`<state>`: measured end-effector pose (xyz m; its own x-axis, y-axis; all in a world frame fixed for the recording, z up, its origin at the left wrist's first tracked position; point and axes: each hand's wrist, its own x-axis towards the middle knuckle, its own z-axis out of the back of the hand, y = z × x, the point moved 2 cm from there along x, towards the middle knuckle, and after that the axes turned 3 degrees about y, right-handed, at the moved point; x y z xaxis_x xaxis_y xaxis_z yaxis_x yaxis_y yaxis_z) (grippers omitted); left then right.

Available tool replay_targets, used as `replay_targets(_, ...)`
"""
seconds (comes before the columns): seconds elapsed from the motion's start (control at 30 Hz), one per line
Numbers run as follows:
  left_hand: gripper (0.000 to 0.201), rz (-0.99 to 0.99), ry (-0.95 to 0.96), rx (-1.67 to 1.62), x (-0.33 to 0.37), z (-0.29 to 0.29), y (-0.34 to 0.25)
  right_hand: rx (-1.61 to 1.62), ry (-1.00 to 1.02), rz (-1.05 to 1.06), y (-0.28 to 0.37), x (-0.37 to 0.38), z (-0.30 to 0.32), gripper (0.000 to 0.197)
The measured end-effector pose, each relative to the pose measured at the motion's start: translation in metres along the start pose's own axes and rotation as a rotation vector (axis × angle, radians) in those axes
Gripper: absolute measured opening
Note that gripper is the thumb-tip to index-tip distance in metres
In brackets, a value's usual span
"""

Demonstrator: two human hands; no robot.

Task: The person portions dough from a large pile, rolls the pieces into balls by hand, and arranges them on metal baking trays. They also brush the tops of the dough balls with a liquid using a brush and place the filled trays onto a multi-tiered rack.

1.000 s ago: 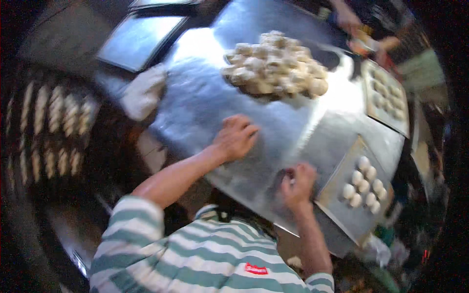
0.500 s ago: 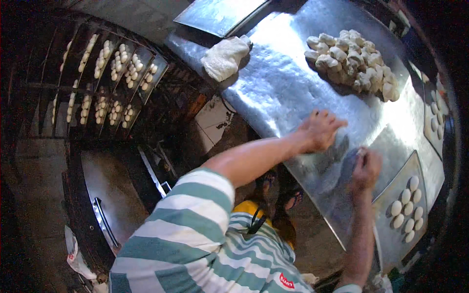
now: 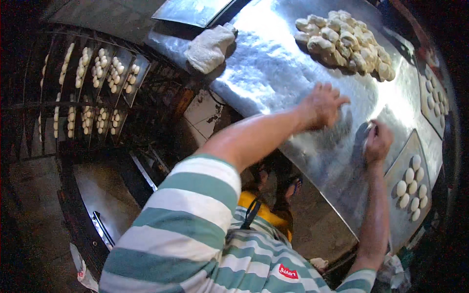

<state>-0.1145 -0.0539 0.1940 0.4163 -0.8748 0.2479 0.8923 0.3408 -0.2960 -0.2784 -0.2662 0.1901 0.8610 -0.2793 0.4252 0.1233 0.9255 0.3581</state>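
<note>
Above the metal worktable (image 3: 273, 68) my left hand (image 3: 323, 106) is held with the fingers apart and bent, palm down, with no object seen in it. To its right, my right hand (image 3: 378, 142) is closed, thumb and fingers curled together low over the table. A small pale bit shows at its fingertips, too small to name. Beyond my hands lies a heap of dough pieces (image 3: 349, 41). Beside my right hand, a metal tray (image 3: 398, 229) carries several smooth white dough balls (image 3: 413, 188).
A second tray of dough balls (image 3: 433, 97) sits at the far right. A pale cloth-like bundle (image 3: 211, 49) and a flat metal sheet (image 3: 193, 10) lie at the table's far left. On the left stands a rack (image 3: 88, 93) holding trays of dough balls, with a metal-fronted cabinet (image 3: 105, 195) below.
The whole view has shifted, so the table and trays sit higher in the picture. My right hand has moved slightly right and away from me; my left hand keeps nearly its place over the table.
</note>
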Motion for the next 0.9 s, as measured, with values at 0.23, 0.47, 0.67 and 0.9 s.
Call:
replay_targets(0.23, 0.048, 0.196, -0.114, -0.036, -0.074, 0.006, 0.027, 0.165, 0.084, -0.203, -0.004, -0.089, 0.013, 0.022)
replay_targets(0.47, 0.045, -0.067, -0.069, -0.141, 0.012, -0.007, 0.045, -0.094, 0.128, 0.001, -0.009, 0.01, 0.001, 0.024)
replay_targets(0.67, 0.05, 0.095, -0.172, -0.25, -0.051, -0.011, 0.059, 0.205, -0.062, -0.155, -0.027, -0.072, 0.009, 0.023)
replay_targets(0.9, 0.048, -0.084, -0.14, -0.13, 0.015, -0.012, 0.05, -0.053, 0.071, -0.038, -0.027, 0.017, -0.009, 0.026)
